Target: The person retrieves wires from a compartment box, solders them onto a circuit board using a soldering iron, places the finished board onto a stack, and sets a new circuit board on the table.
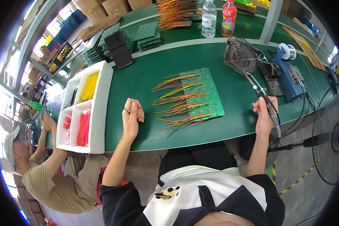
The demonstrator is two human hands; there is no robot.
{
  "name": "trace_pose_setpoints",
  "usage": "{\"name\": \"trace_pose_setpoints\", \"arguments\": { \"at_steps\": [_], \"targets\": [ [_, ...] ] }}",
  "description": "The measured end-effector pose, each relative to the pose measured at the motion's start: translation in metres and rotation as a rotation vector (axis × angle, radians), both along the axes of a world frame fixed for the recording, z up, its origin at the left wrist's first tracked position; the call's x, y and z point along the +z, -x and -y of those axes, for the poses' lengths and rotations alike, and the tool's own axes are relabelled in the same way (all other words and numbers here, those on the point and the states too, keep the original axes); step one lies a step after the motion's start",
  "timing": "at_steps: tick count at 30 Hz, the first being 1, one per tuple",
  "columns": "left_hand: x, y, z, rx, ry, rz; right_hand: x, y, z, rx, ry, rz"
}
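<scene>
Soldering stage, judged: thin dark wire [133, 92] is being pinched in closed left hand [132, 115]; soldering iron [265, 100] is being gripped in closed right hand [264, 113], beside wired circuit board [201, 94]; wire-to-board alignment needed.

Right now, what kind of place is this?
Probably an electronics assembly workshop. A green circuit board with coloured wires lies on the green bench, the right hand holds a soldering iron, and more boards are stacked behind.

we note bright, even daylight, strong white glare from the windows [11, 94] at the left rim, soft faint shadows on the green table [147, 75], sharp centre, heavy fisheye bending and dark vignette at the edges
</scene>
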State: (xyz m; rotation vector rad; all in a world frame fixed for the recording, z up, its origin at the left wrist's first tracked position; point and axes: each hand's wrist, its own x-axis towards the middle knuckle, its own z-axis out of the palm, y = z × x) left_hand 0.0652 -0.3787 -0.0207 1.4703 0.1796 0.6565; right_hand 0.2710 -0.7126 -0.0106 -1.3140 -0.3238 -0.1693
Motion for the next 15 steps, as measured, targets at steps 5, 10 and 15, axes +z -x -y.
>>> {"name": "trace_pose_setpoints", "arguments": {
  "at_steps": [5, 10, 15],
  "targets": [
    [-0.001, 0.000, 0.007, 0.114, -0.181, -0.013, -0.002, -0.002, -0.004, 0.059, -0.010, 0.021],
    [0.005, 0.006, 0.009, 0.017, -0.033, -0.038, -0.001, -0.002, -0.001, 0.040, -0.010, 0.010],
    [0.004, 0.005, 0.008, 0.007, -0.037, -0.036, -0.002, -0.001, 0.001, 0.047, -0.017, 0.010]
  ]
}}
